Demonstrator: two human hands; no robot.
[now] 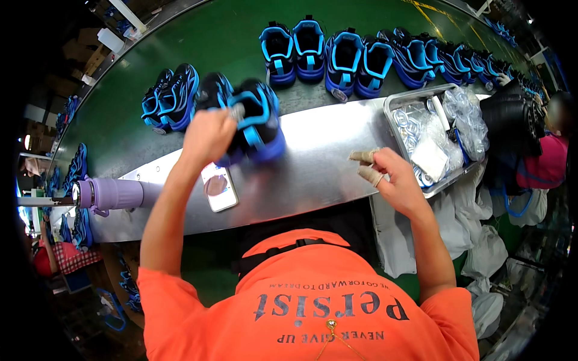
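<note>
Orange shirt (313,301) fills the lower view. Left hand (208,135) closes its grip on a blue shoe (259,123) above the metal surface (319,156), toe pointing right. Right hand (391,180), half open and empty, rests beside the tray (394,129).

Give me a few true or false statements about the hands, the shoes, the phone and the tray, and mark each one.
1. The left hand holds a blue and black shoe. True.
2. The right hand holds a shoe. False: it holds none and hovers beside the metal tray.
3. A phone lies on the metal shelf. True.
4. The bottle is red. False: it is purple.
5. The tray holds clear plastic bags. True.
</note>
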